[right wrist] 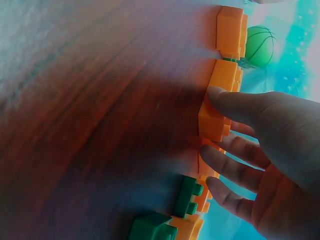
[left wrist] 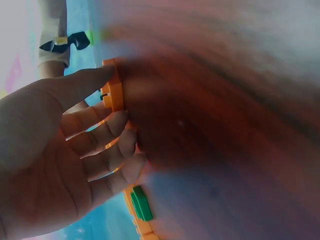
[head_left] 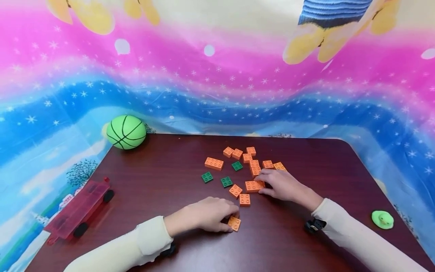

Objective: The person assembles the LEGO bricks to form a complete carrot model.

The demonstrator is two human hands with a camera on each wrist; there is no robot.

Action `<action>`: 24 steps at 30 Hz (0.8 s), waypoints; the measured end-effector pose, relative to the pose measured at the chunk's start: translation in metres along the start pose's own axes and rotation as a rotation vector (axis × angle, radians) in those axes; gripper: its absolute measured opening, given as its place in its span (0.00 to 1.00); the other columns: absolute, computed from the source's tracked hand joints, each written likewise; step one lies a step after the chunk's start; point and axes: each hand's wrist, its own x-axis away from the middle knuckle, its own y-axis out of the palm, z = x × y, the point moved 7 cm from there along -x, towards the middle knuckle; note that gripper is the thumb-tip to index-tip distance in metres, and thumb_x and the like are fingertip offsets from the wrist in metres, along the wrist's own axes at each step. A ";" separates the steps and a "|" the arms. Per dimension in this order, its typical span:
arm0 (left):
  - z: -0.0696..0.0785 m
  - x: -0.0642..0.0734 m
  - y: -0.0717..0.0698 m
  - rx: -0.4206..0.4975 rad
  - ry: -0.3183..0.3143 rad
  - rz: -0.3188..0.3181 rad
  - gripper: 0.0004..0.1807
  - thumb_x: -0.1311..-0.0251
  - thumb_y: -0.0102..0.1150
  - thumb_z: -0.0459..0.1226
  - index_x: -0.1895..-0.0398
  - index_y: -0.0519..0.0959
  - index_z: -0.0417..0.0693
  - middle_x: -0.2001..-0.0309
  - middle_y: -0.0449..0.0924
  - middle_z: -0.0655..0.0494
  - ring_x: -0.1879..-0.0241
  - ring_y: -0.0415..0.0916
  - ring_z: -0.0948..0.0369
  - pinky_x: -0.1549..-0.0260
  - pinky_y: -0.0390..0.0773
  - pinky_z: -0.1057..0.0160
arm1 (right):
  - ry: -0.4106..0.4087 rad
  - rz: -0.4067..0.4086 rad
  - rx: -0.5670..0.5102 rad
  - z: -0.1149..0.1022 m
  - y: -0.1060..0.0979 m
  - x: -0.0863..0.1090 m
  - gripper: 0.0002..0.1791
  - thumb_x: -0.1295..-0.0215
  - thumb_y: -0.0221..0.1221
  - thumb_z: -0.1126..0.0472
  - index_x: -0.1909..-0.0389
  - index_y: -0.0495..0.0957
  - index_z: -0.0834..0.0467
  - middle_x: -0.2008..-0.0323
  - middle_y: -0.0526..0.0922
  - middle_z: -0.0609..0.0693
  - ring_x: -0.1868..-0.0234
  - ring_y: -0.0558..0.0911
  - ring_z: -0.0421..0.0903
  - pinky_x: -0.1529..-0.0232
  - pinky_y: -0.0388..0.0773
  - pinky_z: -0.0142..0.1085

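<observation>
My left hand pinches an orange square toy brick near the front of the table; thumb and index finger lie against it in the left wrist view. Farther right, my right hand grips a long orange brick, its thumb on the near side in the right wrist view. Two square orange bricks, one tilted and one straighter, lie between the hands. Beyond them are green square bricks and another long orange brick. More orange bricks stretch past the right hand's fingertips.
At the back left corner sits a green ball with black lines. A translucent red toy skateboard lies along the left edge. A small green toy is near the right edge. A patterned cloth hangs behind the dark table.
</observation>
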 end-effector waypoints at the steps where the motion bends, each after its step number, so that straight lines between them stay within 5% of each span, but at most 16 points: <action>1: 0.002 -0.003 0.000 0.008 0.010 -0.003 0.14 0.35 0.67 0.50 0.52 0.79 0.58 0.63 0.79 0.68 0.65 0.75 0.70 0.64 0.76 0.67 | 0.006 -0.002 -0.003 0.001 0.000 0.000 0.21 0.34 0.68 0.47 0.44 0.85 0.49 0.52 0.84 0.45 0.57 0.83 0.40 0.56 0.83 0.40; 8: 0.007 -0.022 0.006 0.043 0.004 0.005 0.14 0.32 0.64 0.49 0.53 0.77 0.52 0.74 0.72 0.67 0.77 0.68 0.70 0.77 0.69 0.70 | 0.025 -0.029 -0.073 0.003 0.001 0.001 0.21 0.34 0.69 0.49 0.44 0.84 0.53 0.51 0.84 0.48 0.56 0.83 0.41 0.53 0.84 0.41; 18: -0.003 -0.033 0.000 0.051 -0.083 0.056 0.15 0.35 0.66 0.51 0.57 0.76 0.53 0.75 0.71 0.67 0.76 0.68 0.69 0.77 0.68 0.70 | 0.081 0.001 -0.165 0.012 -0.010 0.004 0.22 0.34 0.69 0.52 0.44 0.82 0.57 0.46 0.85 0.53 0.46 0.84 0.50 0.44 0.82 0.50; 24: -0.011 -0.037 -0.004 0.053 -0.133 0.074 0.14 0.34 0.66 0.50 0.57 0.76 0.53 0.75 0.71 0.66 0.74 0.69 0.68 0.75 0.69 0.68 | 0.100 0.042 -0.192 0.017 -0.020 0.009 0.22 0.35 0.70 0.53 0.44 0.82 0.57 0.48 0.86 0.52 0.50 0.83 0.49 0.46 0.82 0.50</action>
